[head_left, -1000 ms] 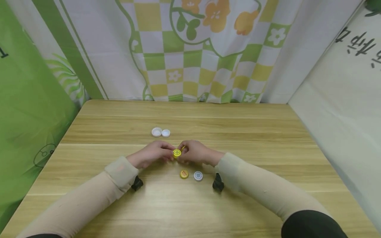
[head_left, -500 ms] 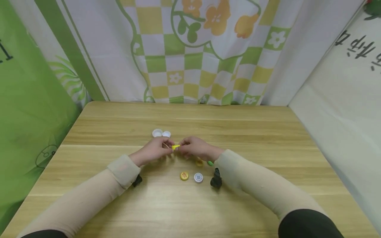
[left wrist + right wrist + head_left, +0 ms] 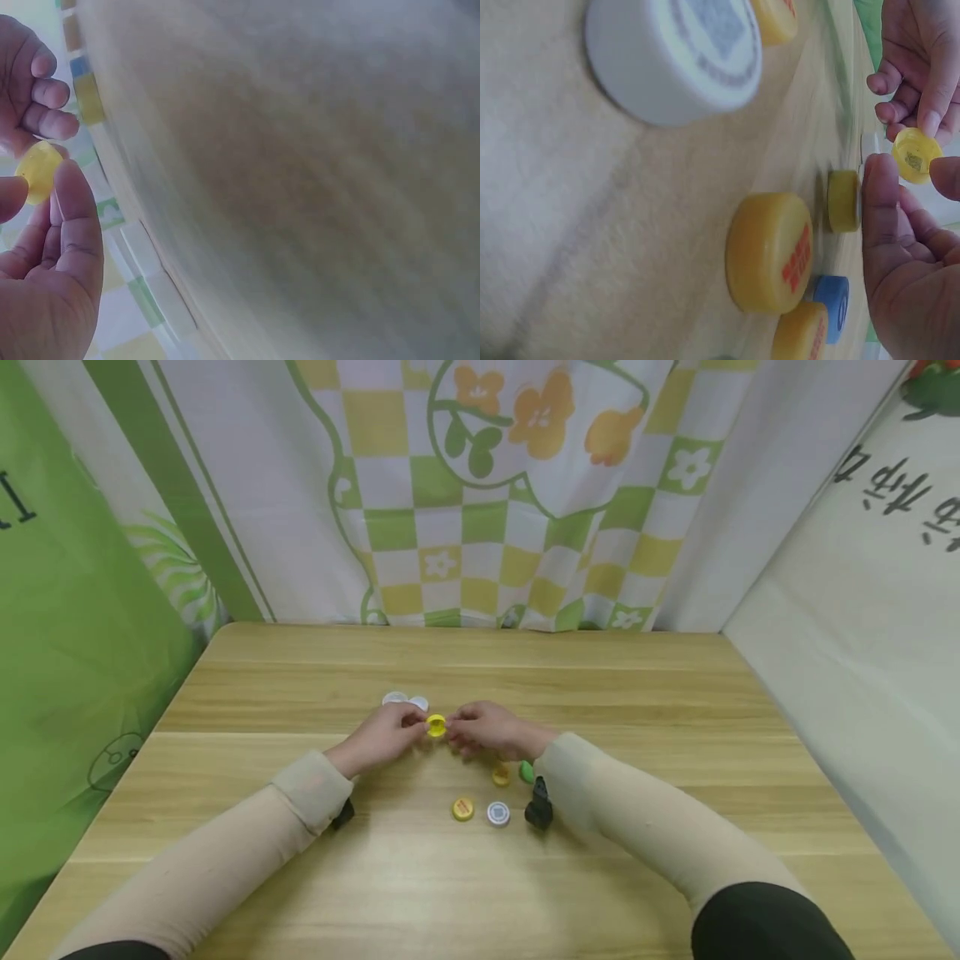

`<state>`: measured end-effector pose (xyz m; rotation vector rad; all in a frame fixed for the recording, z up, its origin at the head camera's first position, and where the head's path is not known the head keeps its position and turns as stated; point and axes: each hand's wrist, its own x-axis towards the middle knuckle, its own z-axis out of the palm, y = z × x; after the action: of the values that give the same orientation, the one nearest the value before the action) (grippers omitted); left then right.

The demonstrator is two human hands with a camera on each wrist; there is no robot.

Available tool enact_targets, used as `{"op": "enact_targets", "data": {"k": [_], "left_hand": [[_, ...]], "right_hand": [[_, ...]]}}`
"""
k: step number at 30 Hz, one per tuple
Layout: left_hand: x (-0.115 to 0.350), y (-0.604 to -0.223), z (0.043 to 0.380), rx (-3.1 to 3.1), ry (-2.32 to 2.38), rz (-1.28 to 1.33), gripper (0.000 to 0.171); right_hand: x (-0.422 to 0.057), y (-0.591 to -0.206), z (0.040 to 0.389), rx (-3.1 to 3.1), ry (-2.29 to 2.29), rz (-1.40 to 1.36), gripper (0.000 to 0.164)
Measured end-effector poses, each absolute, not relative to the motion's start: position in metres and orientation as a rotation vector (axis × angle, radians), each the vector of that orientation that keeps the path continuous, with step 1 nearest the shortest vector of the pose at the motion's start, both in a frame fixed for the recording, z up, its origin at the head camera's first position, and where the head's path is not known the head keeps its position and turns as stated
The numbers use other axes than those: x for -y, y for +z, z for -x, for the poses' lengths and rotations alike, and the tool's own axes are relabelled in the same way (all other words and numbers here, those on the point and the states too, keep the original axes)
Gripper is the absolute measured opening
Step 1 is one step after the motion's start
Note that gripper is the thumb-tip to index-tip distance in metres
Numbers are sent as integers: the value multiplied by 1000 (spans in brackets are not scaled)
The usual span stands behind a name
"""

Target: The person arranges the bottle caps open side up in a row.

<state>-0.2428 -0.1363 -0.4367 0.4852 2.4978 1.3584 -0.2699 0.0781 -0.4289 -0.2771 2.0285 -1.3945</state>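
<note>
A yellow bottle cap [image 3: 437,725] is raised between my two hands, its hollow inside turned toward the head camera. My left hand [image 3: 382,737] pinches it; in the left wrist view the thumb and index finger lie on either side of the yellow cap [image 3: 41,171]. From the other side, my right hand [image 3: 491,731] has thumb and index fingertips at the cap's edge, and the right wrist view shows a small mark inside the cap [image 3: 915,155]. The right hand's remaining fingers are curled, and its exact contact is partly hidden.
Two white caps [image 3: 394,697] lie behind my left hand. Nearer are a yellow cap with red print [image 3: 462,810], a white printed cap [image 3: 498,814], an orange cap [image 3: 501,774] and a green cap [image 3: 527,772]. A blue cap [image 3: 831,304] shows in the right wrist view.
The yellow cap has tipped from top face up to hollow side toward the head camera. Both hands moved slightly away from the body, uncovering the orange and green caps.
</note>
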Motion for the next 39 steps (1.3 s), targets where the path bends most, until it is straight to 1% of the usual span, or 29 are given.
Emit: {"op": "enact_targets", "data": {"k": [5, 11, 17, 21, 26, 31, 39], "left_hand": [[137, -437, 250, -2429, 1424, -433, 23], [133, -435, 261, -2426, 1484, -327, 28], [130, -436, 270, -2445, 1520, -228, 29], [128, -435, 276, -2457, 1546, -208, 28], [125, -433, 281, -2457, 1596, -209, 31], [122, -430, 282, -2453, 1584, -165, 29], [122, -424, 285, -2383, 1590, -114, 39]], "right_hand": [[-78, -428, 276, -2084, -1434, 301, 26], [-77, -425, 282, -2071, -1500, 235, 26], [-74, -426, 289, -2066, -1520, 203, 20], [-73, -426, 294, -2080, -1528, 206, 20], [-72, -424, 297, -2064, -1551, 164, 19], [-70, -422, 298, -2097, -1543, 151, 16], [-66, -423, 302, -2130, -1559, 123, 21]]}}
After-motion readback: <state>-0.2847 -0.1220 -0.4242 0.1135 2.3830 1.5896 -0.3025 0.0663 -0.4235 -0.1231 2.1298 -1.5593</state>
